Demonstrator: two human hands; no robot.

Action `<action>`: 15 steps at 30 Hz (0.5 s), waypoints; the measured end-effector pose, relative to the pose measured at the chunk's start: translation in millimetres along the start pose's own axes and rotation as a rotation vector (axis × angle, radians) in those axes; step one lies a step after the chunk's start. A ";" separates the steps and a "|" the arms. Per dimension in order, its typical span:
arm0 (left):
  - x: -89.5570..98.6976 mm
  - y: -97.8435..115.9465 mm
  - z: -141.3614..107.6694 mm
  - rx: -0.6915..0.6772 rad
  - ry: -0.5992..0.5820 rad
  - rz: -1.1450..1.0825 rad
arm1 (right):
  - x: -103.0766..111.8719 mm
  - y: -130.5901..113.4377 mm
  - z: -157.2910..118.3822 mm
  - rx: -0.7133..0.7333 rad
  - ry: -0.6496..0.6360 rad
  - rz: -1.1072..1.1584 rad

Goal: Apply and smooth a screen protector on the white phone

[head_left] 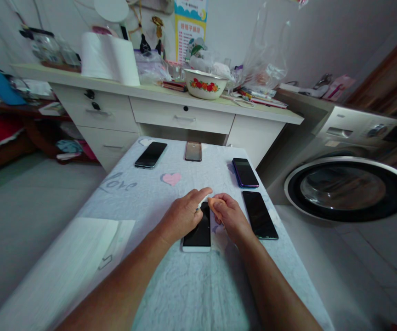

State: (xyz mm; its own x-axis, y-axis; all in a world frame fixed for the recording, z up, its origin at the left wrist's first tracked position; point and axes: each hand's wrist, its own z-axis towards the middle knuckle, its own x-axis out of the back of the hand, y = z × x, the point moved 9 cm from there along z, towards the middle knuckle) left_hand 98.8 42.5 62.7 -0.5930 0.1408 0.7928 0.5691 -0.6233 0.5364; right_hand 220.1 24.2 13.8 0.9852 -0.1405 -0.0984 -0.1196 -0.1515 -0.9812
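A white-framed phone [197, 235] with a dark screen lies face up on the cloth-covered table, below my hands. My left hand [182, 215] is over its upper left part, thumb and fingers closed around a small white piece [203, 201] whose kind I cannot make out. Close beside it, my right hand [231, 215] is curled in a pinch near the phone's top right corner; what it holds, if anything, is hidden. To the right lies a black phone [260, 215], with a blue-edged phone [246, 173] behind it.
Farther back are another dark phone [151, 154] and a see-through phone case [193, 151]. Behind the table [171, 294] stands a white desk [184, 115] bearing a flowered bowl [205, 86] and a paper roll [109, 57]. A washing machine [350, 138] is at the right.
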 end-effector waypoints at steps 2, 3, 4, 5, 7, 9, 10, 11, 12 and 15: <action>-0.9 0.2 -0.2 0.004 -0.016 0.003 | 0.5 0.4 0.4 0.000 0.005 -0.006; -1.0 0.3 -0.3 0.005 -0.015 0.001 | 0.7 0.4 0.5 0.000 0.007 -0.006; -0.5 0.2 -0.4 0.006 -0.007 -0.004 | 0.6 0.5 0.5 0.000 0.006 -0.006; 0.4 0.2 -0.5 0.005 0.008 -0.011 | 0.5 0.5 0.4 0.000 0.004 -0.003; 1.9 0.0 -0.7 -0.001 0.037 -0.022 | 0.2 0.2 -0.1 -0.002 0.000 0.006; 2.3 -0.4 -0.7 -0.006 0.050 -0.021 | 0.3 -0.6 -0.9 -0.003 0.002 0.007; 2.0 -0.8 -0.6 -0.005 0.048 -0.016 | 0.3 -1.0 -1.2 -0.003 0.002 0.006; 1.6 -1.3 -0.6 -0.003 0.042 -0.010 | 0.4 -1.5 -1.5 -0.002 0.004 0.004; 1.2 -1.6 -0.5 -0.001 0.034 -0.004 | 0.4 -1.8 -1.7 -0.002 0.003 -0.001; 0.8 -1.3 -0.7 0.002 0.016 0.002 | 0.0 -1.9 -1.5 -0.002 -0.002 -0.009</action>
State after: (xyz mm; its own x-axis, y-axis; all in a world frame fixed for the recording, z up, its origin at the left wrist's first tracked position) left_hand 97.2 42.9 62.5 -0.6011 0.1272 0.7890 0.5711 -0.6222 0.5355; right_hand 220.2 22.9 15.9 0.9864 -0.1371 -0.0901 -0.1111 -0.1542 -0.9818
